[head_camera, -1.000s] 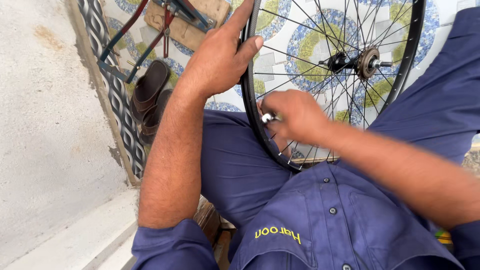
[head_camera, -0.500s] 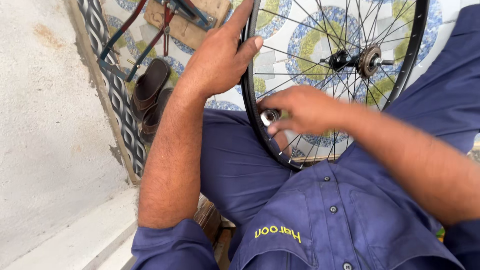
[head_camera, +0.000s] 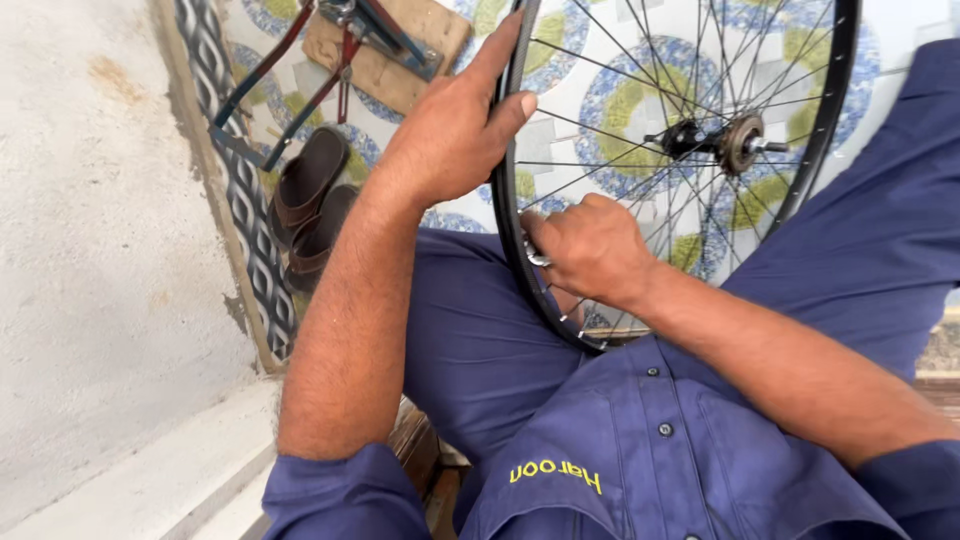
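the left hand (head_camera: 450, 130) grips the wheel's rim (head_camera: 507, 215) at its upper left, fingers stretched along the outer edge and the thumb pressed on the inner side. the right hand (head_camera: 590, 245) is closed around a small silvery tool (head_camera: 537, 258) held against the rim's inner edge, lower down on the same left side, where the spokes (head_camera: 620, 120) meet it; only a bit of the tool shows past the fingers. the two hands are near each other on the rim, not touching.

the wheel (head_camera: 700, 140) stands upright between the person's knees, its lower arc resting against the blue trousers (head_camera: 480, 340). the hub (head_camera: 735, 142) sits to the right of both hands, with its axle end pointing right.

beyond the wheel lies a tiled floor (head_camera: 600, 90) with round blue and yellow-green patterns. to the far left, a pair of brown sandals (head_camera: 310, 205) lies on the tiles, and above them a wooden board (head_camera: 400, 60) carries a metal tool with red and blue arms (head_camera: 310, 70). a patterned border strip (head_camera: 235, 190) separates the tiles from a pale concrete surface (head_camera: 90, 250) at the left.
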